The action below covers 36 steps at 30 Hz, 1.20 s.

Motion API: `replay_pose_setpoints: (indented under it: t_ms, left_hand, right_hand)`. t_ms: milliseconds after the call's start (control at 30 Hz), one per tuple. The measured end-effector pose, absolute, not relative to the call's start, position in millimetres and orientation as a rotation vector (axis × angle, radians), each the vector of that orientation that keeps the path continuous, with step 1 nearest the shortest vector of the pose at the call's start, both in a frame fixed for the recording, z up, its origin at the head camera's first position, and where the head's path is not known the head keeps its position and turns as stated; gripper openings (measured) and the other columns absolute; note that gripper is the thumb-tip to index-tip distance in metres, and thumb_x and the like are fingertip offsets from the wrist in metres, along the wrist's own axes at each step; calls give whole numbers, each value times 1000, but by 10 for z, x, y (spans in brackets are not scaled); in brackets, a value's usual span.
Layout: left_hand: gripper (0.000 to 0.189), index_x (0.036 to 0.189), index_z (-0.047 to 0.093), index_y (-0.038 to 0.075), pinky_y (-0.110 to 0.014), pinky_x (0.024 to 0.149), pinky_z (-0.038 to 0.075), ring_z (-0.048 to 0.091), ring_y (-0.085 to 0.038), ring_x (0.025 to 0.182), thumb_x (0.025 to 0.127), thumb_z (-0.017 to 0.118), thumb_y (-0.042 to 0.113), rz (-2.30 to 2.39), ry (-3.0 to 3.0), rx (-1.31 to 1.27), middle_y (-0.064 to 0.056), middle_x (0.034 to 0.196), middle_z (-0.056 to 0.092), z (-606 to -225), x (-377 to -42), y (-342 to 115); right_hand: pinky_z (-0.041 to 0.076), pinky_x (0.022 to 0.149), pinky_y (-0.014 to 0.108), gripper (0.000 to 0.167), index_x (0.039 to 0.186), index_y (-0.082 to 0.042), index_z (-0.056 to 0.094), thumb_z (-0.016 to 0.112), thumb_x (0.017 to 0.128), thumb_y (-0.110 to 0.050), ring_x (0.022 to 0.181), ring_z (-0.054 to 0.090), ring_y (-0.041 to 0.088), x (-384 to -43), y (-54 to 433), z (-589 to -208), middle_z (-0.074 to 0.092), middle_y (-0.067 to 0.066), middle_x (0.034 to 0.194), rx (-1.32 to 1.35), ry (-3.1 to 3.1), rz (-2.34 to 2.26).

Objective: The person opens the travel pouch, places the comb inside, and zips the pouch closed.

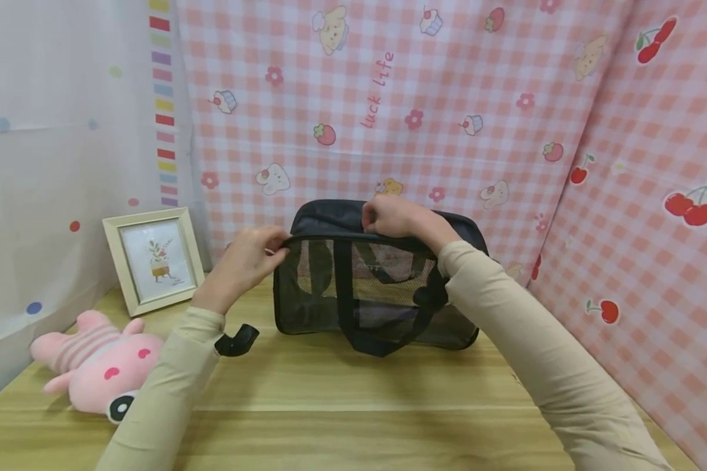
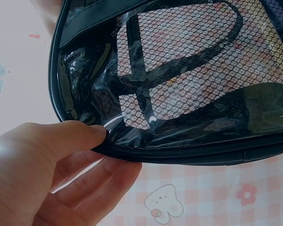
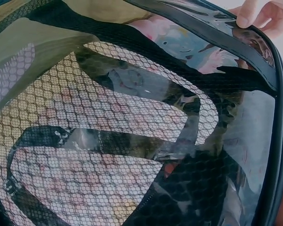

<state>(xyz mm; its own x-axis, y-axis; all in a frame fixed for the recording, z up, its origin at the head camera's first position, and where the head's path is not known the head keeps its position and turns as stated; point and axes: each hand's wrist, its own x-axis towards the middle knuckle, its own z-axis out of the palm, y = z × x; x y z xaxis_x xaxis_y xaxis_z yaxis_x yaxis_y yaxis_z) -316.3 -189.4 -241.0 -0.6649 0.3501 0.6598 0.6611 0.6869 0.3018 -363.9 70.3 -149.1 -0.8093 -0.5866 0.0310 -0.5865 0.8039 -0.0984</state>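
Observation:
A black bag (image 1: 312,281) with see-through plastic and mesh sides stands upright on the wooden table, its strap handle (image 1: 343,288) hanging down the front. At its upper left corner my left hand (image 1: 244,261) pinches the piped edge (image 2: 132,153), thumb on the clear side and fingers behind. My right hand (image 1: 395,216) is at the middle of the bag's top, fingers curled down at the black upper panel (image 1: 326,216); what lies between the fingertips is hidden. In the right wrist view the mesh panel (image 3: 108,113) fills the middle, with left-hand fingertips at the far corner.
Left of the bag, a picture frame (image 1: 128,261) leans at the back of the table (image 1: 306,405). A pink plush toy (image 1: 114,366) lies at the front left, partly behind my left sleeve (image 1: 167,386). Pink checked cloth (image 1: 448,157) hangs behind the bag and along the right.

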Motion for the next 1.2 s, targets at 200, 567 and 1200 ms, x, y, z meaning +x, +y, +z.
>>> replay_pose_setpoints:
  t_ms: [200, 567, 1200]
  left_hand:
    - [14, 99, 67, -2, -38, 65, 56, 68, -25, 77, 85, 66, -2, -706, -2312, -782, -17, 92, 69, -2419, -3179, -1900]
    - [16, 102, 67, -2, -37, 64, 57, 67, -25, 78, 85, 66, -2, -703, -2319, -773, -17, 95, 68, -2424, -3170, -1909]
    - [15, 100, 68, -2, -38, 65, 56, 67, -25, 78, 85, 66, -2, -696, -2317, -773, -17, 94, 68, -2414, -3169, -1893]
  right_hand:
    - [43, 68, 33, 20, 106, -5, 60, 48, 100, -20, 78, 51, 20, -3616, 711, -1487, 58, 9, 95, -825, 2952, -159]
    - [46, 74, 35, 11, 100, -3, 59, 51, 97, -10, 83, 54, 22, -3609, 693, -1487, 59, 11, 97, -910, 2982, -183]
    - [53, 67, 33, 15, 89, 1, 70, 55, 88, 3, 71, 62, 20, -3609, 860, -1356, 67, 11, 85, -1120, 3064, -443]
